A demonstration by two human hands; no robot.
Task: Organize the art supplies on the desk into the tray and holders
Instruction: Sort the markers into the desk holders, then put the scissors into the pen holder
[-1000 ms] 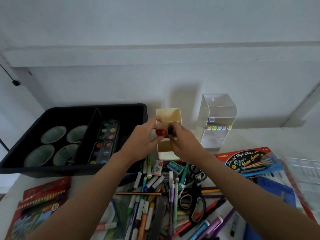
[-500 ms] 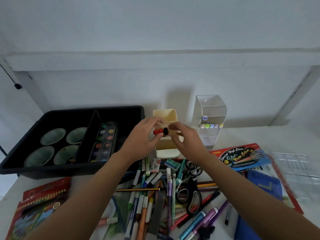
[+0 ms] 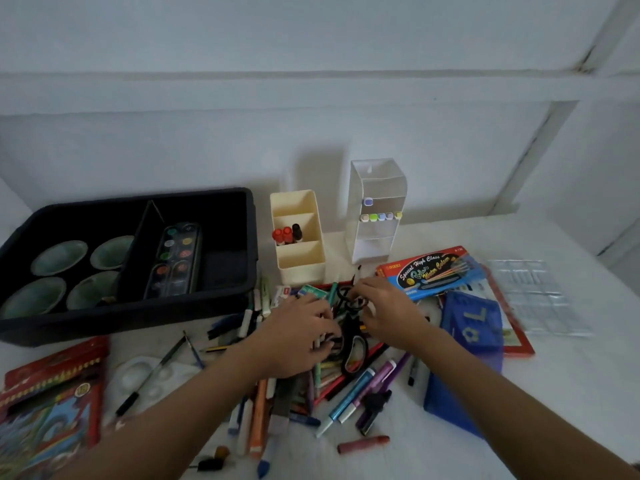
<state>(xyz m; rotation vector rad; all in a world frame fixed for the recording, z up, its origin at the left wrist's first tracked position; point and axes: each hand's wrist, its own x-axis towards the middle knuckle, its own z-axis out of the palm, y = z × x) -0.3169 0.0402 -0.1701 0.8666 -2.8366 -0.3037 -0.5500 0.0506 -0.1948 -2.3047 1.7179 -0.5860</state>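
Blue box (image 3: 429, 271) reads "Special High Class"

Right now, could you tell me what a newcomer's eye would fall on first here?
The left hand and right hand are down in the heap of markers and pens at mid-desk. Behind it, the cream holder holds three markers in its middle compartment, and the black tray sits left.

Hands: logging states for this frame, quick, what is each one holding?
Left hand: fingers curled into the pen pile; grip cannot be told.
Right hand: fingers over the scissors; cannot be told.
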